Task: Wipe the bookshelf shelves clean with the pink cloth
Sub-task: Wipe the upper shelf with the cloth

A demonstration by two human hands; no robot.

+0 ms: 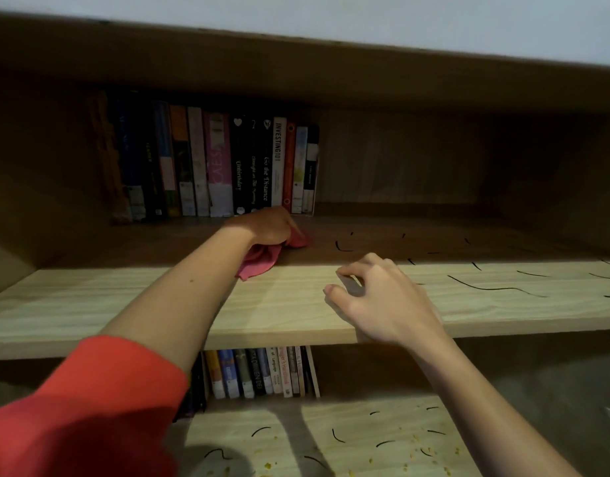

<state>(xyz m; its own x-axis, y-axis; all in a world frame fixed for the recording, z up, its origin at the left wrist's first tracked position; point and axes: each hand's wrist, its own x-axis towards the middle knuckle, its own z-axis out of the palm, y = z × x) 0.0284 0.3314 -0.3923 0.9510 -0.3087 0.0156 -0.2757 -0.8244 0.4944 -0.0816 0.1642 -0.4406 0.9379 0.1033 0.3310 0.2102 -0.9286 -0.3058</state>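
Note:
My left hand (269,226) reaches deep onto the middle wooden shelf (131,304) and grips the pink cloth (260,259), which is bunched under the palm and pressed on the board just in front of the books. My right hand (375,294) rests near the shelf's front edge with its fingers loosely curled, fingertips touching the wood and holding nothing. Thin black marks (496,287) are scattered over the right half of this shelf.
A row of upright books (214,163) fills the back left of the middle shelf. More books (262,371) stand on the lower shelf (348,438), which carries black marks and yellow crumbs. The shelf above (296,63) overhangs closely.

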